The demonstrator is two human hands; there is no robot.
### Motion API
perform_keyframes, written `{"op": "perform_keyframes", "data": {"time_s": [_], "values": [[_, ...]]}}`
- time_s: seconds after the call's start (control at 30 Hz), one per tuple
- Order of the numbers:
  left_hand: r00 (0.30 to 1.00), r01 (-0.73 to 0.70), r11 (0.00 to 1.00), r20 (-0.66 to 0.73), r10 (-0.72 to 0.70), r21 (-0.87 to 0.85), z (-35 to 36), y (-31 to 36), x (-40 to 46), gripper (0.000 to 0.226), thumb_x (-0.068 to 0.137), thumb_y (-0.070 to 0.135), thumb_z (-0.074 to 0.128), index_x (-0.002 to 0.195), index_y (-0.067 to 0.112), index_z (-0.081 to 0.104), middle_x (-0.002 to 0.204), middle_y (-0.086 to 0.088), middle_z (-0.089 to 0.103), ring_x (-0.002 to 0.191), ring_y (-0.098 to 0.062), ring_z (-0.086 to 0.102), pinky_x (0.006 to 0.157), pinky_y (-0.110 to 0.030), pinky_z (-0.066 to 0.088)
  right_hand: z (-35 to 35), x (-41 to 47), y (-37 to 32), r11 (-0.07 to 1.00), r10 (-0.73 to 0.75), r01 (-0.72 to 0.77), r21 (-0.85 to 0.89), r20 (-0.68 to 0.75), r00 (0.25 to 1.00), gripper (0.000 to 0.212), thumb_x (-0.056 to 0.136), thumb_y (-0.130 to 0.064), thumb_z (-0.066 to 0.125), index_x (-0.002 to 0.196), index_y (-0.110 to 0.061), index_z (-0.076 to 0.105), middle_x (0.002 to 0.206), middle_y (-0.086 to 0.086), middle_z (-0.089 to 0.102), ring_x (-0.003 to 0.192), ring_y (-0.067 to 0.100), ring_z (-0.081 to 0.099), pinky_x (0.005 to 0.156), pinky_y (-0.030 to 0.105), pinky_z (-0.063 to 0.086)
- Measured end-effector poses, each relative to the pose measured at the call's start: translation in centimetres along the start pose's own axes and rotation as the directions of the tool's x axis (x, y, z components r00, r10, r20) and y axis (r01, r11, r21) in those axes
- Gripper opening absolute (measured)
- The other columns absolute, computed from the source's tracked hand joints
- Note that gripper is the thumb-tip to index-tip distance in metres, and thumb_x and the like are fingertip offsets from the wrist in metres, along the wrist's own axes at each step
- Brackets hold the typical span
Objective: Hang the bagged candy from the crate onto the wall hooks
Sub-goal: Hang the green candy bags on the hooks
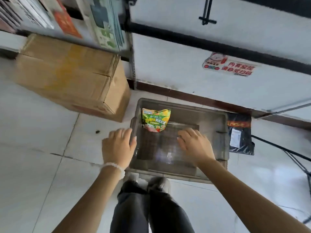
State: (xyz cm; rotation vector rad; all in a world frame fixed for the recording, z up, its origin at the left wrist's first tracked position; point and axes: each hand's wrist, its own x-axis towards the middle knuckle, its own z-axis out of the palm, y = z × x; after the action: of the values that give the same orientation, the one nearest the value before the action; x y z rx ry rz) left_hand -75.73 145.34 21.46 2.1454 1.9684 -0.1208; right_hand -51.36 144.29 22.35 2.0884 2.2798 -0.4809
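Note:
A grey plastic crate (pixel 222 125) stands on the floor against the wall, below me. One green and yellow candy bag (pixel 155 120) leans in its far left corner. My left hand (pixel 118 145) hovers over the crate's left rim, fingers relaxed and holding nothing. Inside the crate opening is my right hand (pixel 195 143), fingers spread and empty, a short way right of the bag. A black wall hook (pixel 207 17) sticks out from the white panel above, with black rails across the wall.
A large cardboard box (pixel 70 78) sits on the floor left of the crate. Shelving with boxed goods (pixel 102 22) rises at the upper left. A black packet (pixel 239 133) lies right of the crate. My legs and shoes (pixel 151 199) stand at the crate's near edge.

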Motion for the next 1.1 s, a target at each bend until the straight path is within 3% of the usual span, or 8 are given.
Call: {"op": "perform_keyframes", "data": {"time_s": [0.2, 0.37, 0.53, 0.7, 0.8, 0.9, 0.97, 1.1], "values": [[0.998, -0.059, 0.998, 0.015, 0.059, -0.025, 11.8, 0.6, 6.0, 0.030, 0.084, 0.034, 0.055, 0.105, 0.015, 0.064, 0.092, -0.007, 0.067, 0.081, -0.031, 0.060, 0.057, -0.036, 0.047, 11.0, 6.1, 4.0, 0.996, 0.071, -0.073, 0.049, 0.045, 0.996, 0.026, 0.093, -0.031, 0.048, 0.107, -0.015, 0.062, 0.111, 0.005, 0.062, 0.100, 0.030, 0.058, 0.073, 0.038, 0.048], [0.986, -0.157, 0.986, -0.059, 0.153, -0.059, 19.0, 1.9, 12.6, 0.032, 0.087, 0.036, 0.053, 0.112, 0.016, 0.060, 0.106, -0.006, 0.065, 0.092, -0.029, 0.058, 0.064, -0.036, 0.047, 18.0, 12.7, 6.8, 0.974, 0.160, -0.163, 0.155, 0.033, 0.987, 0.032, 0.093, -0.032, 0.046, 0.121, -0.018, 0.053, 0.125, 0.002, 0.055, 0.113, 0.025, 0.051, 0.083, 0.037, 0.045], [0.968, -0.240, 0.969, -0.086, 0.234, -0.060, 23.2, 3.9, 17.7, 0.042, 0.090, 0.038, 0.049, 0.127, 0.018, 0.049, 0.129, -0.006, 0.054, 0.109, -0.029, 0.053, 0.075, -0.039, 0.047, 22.6, 17.5, 8.2, 0.951, 0.194, -0.193, 0.241, 0.020, 0.981, 0.050, 0.088, -0.022, 0.053, 0.136, -0.022, 0.038, 0.128, 0.006, 0.052, 0.117, 0.028, 0.048, 0.082, 0.040, 0.047], [0.976, -0.219, 0.973, -0.005, 0.219, -0.073, 25.9, 4.7, 20.2, 0.046, 0.092, 0.040, 0.045, 0.133, 0.020, 0.040, 0.136, -0.002, 0.045, 0.118, -0.026, 0.043, 0.087, -0.042, 0.042, 25.4, 18.8, 8.7, 0.894, 0.229, -0.207, 0.397, -0.008, 0.973, 0.051, 0.083, -0.021, 0.060, 0.131, -0.021, 0.044, 0.122, 0.004, 0.049, 0.106, 0.025, 0.055, 0.084, 0.041, 0.049], [0.978, -0.208, 0.976, -0.047, 0.205, -0.058, 26.7, 4.6, 20.4, 0.041, 0.089, 0.036, 0.051, 0.127, 0.019, 0.047, 0.123, -0.003, 0.053, 0.111, -0.028, 0.044, 0.082, -0.042, 0.039, 26.3, 19.2, 8.7, 0.843, 0.289, -0.253, 0.475, -0.003, 0.957, 0.045, 0.082, -0.023, 0.063, 0.125, -0.018, 0.051, 0.109, 0.002, 0.045, 0.096, 0.023, 0.056, 0.085, 0.036, 0.048], [0.963, -0.255, 0.967, -0.085, 0.255, 0.015, 27.2, 4.2, 20.0, 0.016, 0.080, 0.025, 0.066, 0.094, 0.016, 0.062, 0.092, -0.003, 0.061, 0.092, -0.029, 0.050, 0.067, -0.037, 0.035, 26.9, 19.0, 8.9, 0.853, 0.254, -0.232, 0.467, 0.017, 0.967, 0.026, 0.083, -0.022, 0.065, 0.105, -0.009, 0.066, 0.094, 0.002, 0.045, 0.096, 0.028, 0.053, 0.082, 0.027, 0.040], [0.956, -0.267, 0.960, -0.101, 0.275, 0.089, 27.3, 3.9, 19.7, 0.014, 0.068, 0.015, 0.077, 0.072, 0.017, 0.064, 0.069, 0.000, 0.060, 0.077, -0.029, 0.052, 0.059, -0.033, 0.028, 27.0, 18.4, 8.9, 0.859, 0.218, -0.215, 0.465, 0.047, 0.975, 0.022, 0.082, -0.020, 0.067, 0.097, -0.004, 0.070, 0.095, 0.009, 0.056, 0.098, 0.030, 0.054, 0.081, 0.025, 0.037], [0.933, -0.343, 0.932, -0.070, 0.352, 0.113, 27.4, 4.0, 18.4, 0.011, 0.068, 0.011, 0.076, 0.070, 0.017, 0.067, 0.064, 0.002, 0.062, 0.076, -0.026, 0.052, 0.061, -0.033, 0.028, 26.1, 16.3, 8.4, 0.800, 0.263, -0.289, 0.525, 0.127, 0.957, 0.021, 0.078, -0.020, 0.072, 0.090, -0.003, 0.071, 0.090, 0.009, 0.065, 0.086, 0.023, 0.058, 0.070, 0.022, 0.035]]}}
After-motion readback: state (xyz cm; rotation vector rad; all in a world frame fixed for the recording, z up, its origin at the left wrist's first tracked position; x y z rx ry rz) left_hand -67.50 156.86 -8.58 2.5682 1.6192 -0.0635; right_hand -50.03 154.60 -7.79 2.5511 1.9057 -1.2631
